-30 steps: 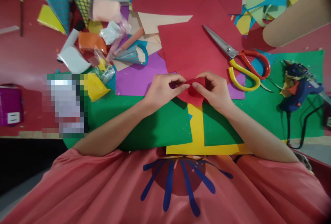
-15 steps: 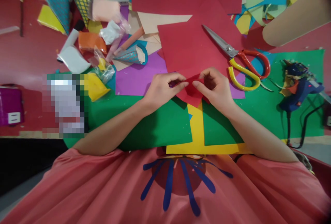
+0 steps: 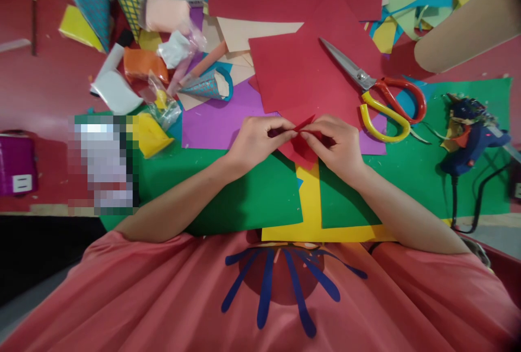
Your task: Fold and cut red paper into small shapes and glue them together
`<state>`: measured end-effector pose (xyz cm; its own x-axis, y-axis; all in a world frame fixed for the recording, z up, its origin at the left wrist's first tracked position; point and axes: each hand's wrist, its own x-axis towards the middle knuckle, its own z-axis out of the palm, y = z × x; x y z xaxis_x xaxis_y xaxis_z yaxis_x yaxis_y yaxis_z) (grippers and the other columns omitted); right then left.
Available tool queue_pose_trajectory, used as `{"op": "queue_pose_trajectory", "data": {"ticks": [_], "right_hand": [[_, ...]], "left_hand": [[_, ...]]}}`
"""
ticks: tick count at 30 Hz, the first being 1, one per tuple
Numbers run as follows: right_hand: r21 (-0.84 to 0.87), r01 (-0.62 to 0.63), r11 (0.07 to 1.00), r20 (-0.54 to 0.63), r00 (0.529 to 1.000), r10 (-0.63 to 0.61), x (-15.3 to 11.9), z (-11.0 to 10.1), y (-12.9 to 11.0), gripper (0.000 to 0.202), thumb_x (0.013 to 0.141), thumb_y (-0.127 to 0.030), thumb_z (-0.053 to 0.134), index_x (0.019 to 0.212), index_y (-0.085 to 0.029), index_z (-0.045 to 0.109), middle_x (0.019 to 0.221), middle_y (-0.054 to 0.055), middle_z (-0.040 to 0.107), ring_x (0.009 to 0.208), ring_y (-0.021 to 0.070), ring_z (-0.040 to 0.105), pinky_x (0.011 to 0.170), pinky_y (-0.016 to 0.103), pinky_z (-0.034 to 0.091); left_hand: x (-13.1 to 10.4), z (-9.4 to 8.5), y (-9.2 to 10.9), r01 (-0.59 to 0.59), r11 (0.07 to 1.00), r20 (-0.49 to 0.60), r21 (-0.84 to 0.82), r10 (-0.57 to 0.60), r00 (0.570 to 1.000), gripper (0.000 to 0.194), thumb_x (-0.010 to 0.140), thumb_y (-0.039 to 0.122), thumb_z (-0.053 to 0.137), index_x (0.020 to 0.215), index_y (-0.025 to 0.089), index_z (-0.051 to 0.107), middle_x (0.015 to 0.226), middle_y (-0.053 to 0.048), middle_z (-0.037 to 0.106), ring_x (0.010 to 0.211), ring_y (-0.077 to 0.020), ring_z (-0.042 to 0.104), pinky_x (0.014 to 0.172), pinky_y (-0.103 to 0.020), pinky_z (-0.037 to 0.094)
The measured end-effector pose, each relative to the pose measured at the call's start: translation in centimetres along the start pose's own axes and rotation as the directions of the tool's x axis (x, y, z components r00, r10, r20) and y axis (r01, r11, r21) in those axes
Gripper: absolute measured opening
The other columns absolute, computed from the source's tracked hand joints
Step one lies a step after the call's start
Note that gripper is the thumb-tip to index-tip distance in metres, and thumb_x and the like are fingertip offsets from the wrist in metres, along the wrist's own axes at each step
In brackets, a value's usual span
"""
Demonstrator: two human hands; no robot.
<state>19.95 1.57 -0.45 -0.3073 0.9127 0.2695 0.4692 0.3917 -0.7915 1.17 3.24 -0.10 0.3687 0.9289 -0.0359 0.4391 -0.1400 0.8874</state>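
Note:
Between my hands is a small piece of red paper (image 3: 299, 148), bent up with a raised edge. My left hand (image 3: 260, 140) pinches its left side between thumb and fingers. From the right, my right hand (image 3: 340, 146) pinches the same paper, its fingertips close to those of the left. Part of the paper is hidden behind the fingers. Larger red sheets (image 3: 293, 70) lie just beyond my hands. On them rest scissors (image 3: 362, 78) with one red and one yellow handle, their blades spread slightly and pointing away to the left.
Green sheets (image 3: 244, 194) and a yellow sheet (image 3: 311, 200) lie beneath my forearms. At right are a blue glue gun (image 3: 468, 146) with its cord and a cardboard tube (image 3: 459, 32). Paper cones (image 3: 91, 13), clay packets (image 3: 144, 64) and a blurred-out phone (image 3: 108, 162) lie left.
My right hand has shifted its grip, its fingertips drawing nearer the left hand's. The red paper's edge now stands up more sharply between them. The scissors and other things stay put.

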Motion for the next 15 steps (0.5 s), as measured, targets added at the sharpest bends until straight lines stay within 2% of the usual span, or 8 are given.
{"op": "queue_pose_trajectory", "data": {"ticks": [5,10,15], "right_hand": [[-0.031,0.015,0.999,-0.018,1.0,-0.015,-0.07,0.07,0.14,0.014,0.088,-0.026,0.057,0.081,-0.022,0.068,0.076,0.002,0.07,0.07,0.0153,0.061,0.067,0.031,0.047],[-0.014,-0.023,1.0,-0.008,1.0,0.023,0.03,0.02,-0.04,0.015,0.088,-0.026,0.057,0.078,-0.022,0.067,0.073,0.002,0.068,0.068,0.0148,0.058,0.065,0.031,0.046],[0.098,-0.181,0.979,-0.055,0.981,0.186,0.3,-0.04,-0.28,0.011,0.082,-0.029,0.066,0.077,-0.02,0.062,0.068,-0.001,0.06,0.062,0.0109,0.053,0.059,0.027,0.043]], "left_hand": [[-0.04,0.08,0.01,0.003,1.0,-0.001,0.01,-0.003,1.0,0.017,0.084,0.03,0.063,0.078,0.016,0.072,0.07,0.001,0.069,0.062,-0.0081,0.056,0.059,-0.02,0.041],[-0.07,0.09,0.08,0.009,1.0,-0.003,-0.016,-0.01,1.0,0.015,0.082,0.028,0.064,0.078,0.016,0.072,0.071,0.001,0.07,0.064,-0.0083,0.058,0.061,-0.02,0.043],[0.08,0.07,0.18,0.028,0.998,-0.022,-0.055,-0.029,0.999,0.015,0.081,0.027,0.065,0.075,0.015,0.071,0.069,0.001,0.07,0.062,-0.0082,0.057,0.058,-0.02,0.043]]}}
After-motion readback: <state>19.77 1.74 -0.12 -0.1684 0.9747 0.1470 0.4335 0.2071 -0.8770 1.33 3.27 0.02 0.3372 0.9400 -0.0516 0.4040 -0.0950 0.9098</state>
